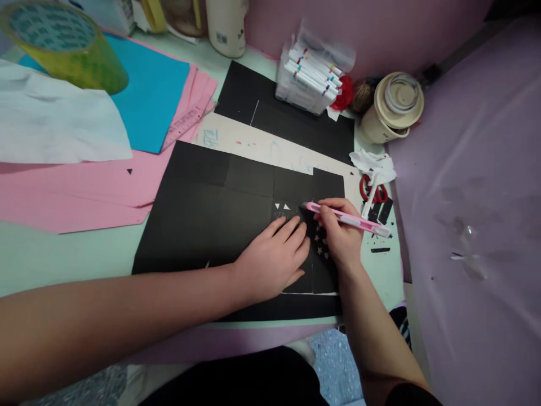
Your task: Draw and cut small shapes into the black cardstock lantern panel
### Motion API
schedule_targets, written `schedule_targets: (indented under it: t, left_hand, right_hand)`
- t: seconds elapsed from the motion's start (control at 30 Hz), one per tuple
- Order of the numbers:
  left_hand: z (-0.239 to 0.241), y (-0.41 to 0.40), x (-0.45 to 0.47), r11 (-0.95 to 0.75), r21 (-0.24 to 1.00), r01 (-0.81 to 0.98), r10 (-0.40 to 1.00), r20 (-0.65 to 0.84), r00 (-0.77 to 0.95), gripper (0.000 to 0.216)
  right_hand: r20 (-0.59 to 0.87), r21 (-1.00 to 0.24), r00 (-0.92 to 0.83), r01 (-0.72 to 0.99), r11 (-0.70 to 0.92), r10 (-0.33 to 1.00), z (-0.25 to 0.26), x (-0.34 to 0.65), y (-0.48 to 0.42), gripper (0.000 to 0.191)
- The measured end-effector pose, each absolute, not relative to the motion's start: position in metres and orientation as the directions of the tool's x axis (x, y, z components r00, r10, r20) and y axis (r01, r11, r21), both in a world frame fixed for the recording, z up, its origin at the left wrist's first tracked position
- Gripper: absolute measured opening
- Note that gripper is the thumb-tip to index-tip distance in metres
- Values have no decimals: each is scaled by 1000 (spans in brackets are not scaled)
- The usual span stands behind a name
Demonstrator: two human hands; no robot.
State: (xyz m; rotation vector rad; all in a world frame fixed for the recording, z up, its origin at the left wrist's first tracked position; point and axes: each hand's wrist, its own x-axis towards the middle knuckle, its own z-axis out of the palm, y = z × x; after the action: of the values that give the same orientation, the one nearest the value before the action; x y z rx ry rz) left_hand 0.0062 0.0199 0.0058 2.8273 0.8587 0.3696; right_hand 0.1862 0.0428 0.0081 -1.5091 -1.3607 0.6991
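My left hand (274,256) lies flat, fingers stretched out, pressing on a large black paper sheet (211,220) on the table. My right hand (338,231) is closed round a pink and white craft knife (346,219), whose tip touches the black sheet just beyond my left fingertips. Small cut-out shapes show in the sheet: two white triangles (282,206) above my left fingers and several little stars and a heart (320,248) between my hands.
Pink sheets (84,192), a blue sheet (152,96) and white paper (51,118) lie at the left with a yellow tape roll (63,42). A box of markers (310,76), a cream jar (391,107), red scissors (372,189) and black scraps (379,211) are at the right. Purple cloth (477,197) covers the right side.
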Motion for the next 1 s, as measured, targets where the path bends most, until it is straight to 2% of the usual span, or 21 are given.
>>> schedule_targets:
  t: [0.17,0.27,0.33,0.67,0.87,1.0]
  left_hand:
    - [9,24,7,-839,184,512,540,174,823,57]
    - [10,28,10,-852,167,497,521,166,837,57]
    - [11,29,12,-852,166,496,520,160,839,58]
    - [10,27,11,-849,171,500,524,156,837,59]
    - [8,27,11,-849,178,498,526,190,829,59]
    - [7,26,12,-844,188,502,533,202,822,59]
  right_hand:
    - [187,-907,178,410,100,966,18,189,47,15]
    - [215,-883,178,456,113,960,21,188,48,9]
    - [206,-875,208,476,85,956,19,187,49,2]
    - [161,-867,281,498,0,946,8,185,50,11]
    - [169,-870,316,493,-9,934,6,181,50,15]
    - [178,-878,300,479,13,937,6,180,50,8]
